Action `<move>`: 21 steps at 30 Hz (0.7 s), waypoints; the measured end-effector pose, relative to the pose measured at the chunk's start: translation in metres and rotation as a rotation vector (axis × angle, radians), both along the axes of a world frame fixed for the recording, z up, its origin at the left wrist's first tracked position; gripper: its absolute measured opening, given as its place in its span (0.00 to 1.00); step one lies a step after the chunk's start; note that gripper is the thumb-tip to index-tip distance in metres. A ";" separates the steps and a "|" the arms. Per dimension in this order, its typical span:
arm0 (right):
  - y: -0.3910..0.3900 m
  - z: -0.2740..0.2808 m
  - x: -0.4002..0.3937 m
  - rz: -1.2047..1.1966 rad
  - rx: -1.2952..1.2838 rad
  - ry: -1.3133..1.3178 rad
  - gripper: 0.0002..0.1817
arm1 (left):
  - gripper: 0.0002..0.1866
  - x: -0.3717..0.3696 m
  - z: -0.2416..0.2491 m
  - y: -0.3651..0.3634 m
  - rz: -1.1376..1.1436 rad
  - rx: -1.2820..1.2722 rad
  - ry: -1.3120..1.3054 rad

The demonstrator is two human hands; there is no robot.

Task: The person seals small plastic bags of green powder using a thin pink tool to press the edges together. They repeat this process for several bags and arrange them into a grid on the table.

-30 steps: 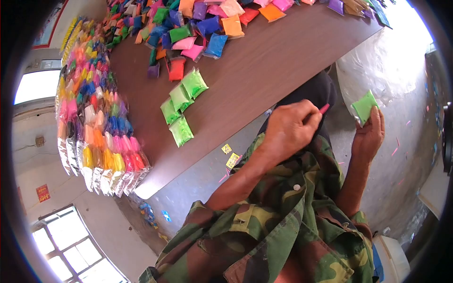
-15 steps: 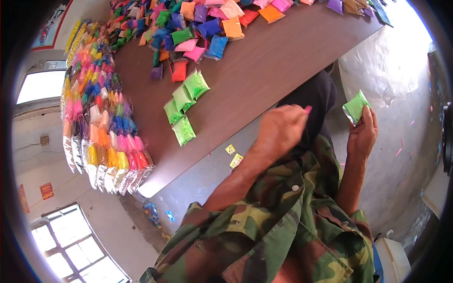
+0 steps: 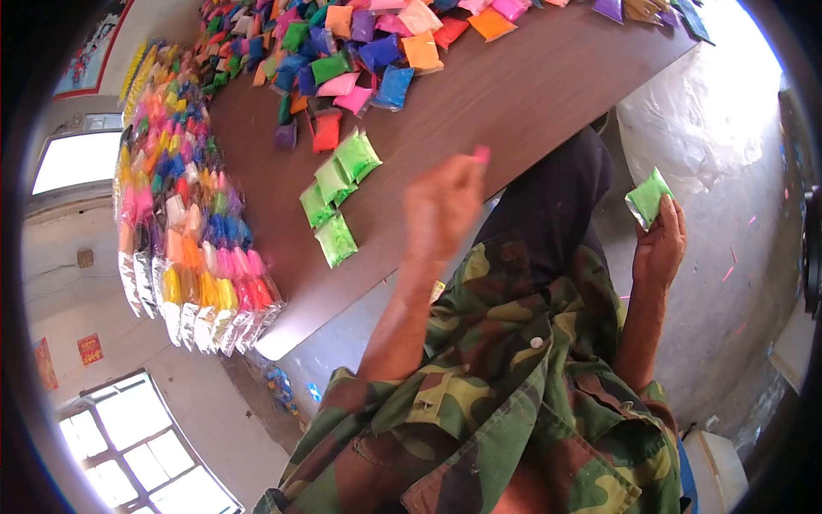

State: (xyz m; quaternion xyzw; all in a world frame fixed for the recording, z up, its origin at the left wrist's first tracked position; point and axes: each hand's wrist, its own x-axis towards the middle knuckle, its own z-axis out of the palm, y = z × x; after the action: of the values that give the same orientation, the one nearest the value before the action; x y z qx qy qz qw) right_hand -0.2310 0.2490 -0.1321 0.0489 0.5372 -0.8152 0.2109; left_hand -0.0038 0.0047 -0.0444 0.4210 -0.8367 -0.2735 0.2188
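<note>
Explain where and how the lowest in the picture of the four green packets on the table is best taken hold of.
Best is probably the lower end of the lowest green packet, pinched from the near edge of the table. The packet lies flat and pillow-shaped; that end points to bare tabletop, while its upper end sits close against the other green packets.

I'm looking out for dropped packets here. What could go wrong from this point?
The right hand holds a green packet near one end, away from the table; a slack grip might drop it on the floor.
The small pink piece at the left hand's fingertips could slip.
A wide leftward sweep might disturb the four green packets lying on the table.
</note>
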 end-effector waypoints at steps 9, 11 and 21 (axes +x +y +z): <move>0.022 0.011 -0.013 -0.074 -0.030 0.014 0.12 | 0.08 -0.034 0.032 0.040 -0.111 0.378 0.106; 0.022 0.008 -0.013 -0.094 -0.033 -0.009 0.12 | 0.10 -0.007 0.016 0.006 0.040 0.258 0.141; -0.007 0.021 -0.005 0.073 -0.166 0.055 0.09 | 0.04 -0.036 0.001 0.065 -0.468 0.100 0.065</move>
State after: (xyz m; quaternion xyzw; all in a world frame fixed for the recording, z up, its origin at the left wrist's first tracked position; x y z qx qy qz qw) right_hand -0.2359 0.2425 -0.1114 -0.0110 0.4750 -0.8496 0.2290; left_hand -0.0396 0.0693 -0.0433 0.2169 -0.8893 -0.3714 0.1551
